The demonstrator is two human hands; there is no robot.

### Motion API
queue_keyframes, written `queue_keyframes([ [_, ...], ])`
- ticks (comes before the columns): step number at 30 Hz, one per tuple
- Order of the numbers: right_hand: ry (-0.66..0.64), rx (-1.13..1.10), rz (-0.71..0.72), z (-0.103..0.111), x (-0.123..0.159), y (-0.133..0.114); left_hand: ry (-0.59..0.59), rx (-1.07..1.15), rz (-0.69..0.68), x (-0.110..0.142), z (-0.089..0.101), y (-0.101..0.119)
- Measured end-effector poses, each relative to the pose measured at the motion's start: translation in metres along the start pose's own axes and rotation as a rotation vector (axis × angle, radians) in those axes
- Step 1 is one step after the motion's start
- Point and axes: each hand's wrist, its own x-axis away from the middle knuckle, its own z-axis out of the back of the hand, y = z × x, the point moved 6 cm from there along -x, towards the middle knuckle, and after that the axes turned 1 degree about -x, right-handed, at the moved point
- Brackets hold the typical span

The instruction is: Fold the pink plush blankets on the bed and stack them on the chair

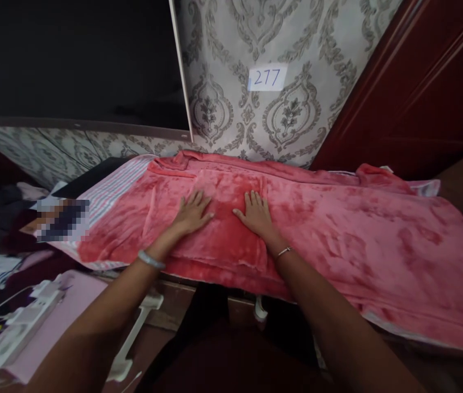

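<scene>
A red-pink plush fabric piece (231, 240), folded into a rough square, lies under both my hands. My left hand (193, 214) presses flat on its left part, fingers spread. On its upper right part rests my right hand (258, 215), palm down, fingers stretched out and thumb apart. Beneath the folded piece spreads a larger cloth of the same plush (337, 229), running far to the right. Its left end shows a grey-and-white striped strip (112, 183). Whether the folded piece and the larger cloth are joined, I cannot tell.
A television (79, 65) hangs at the back left, beside patterned wallpaper (251, 120) with a paper label (268, 77). Dark red wooden panelling (419, 82) stands at the right. At lower left, a white power strip (24, 322) with cables sits on a pink surface (67, 322).
</scene>
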Motion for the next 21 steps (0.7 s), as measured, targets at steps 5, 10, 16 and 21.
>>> queue_keyframes([
  [5,-0.012,-0.031,0.003,0.005,-0.004,0.002,0.026,-0.017,0.049,0.023,-0.022,-0.009],
  [10,-0.127,-0.09,-0.056,0.022,0.017,-0.013,0.042,-0.014,0.034,0.017,-0.019,-0.005],
  [16,-0.114,-0.085,0.062,0.015,0.099,-0.035,0.055,0.0,0.039,0.019,-0.019,-0.005],
  [21,-0.093,-0.053,-0.01,0.006,0.125,-0.019,0.062,0.017,0.045,0.02,-0.02,-0.006],
])
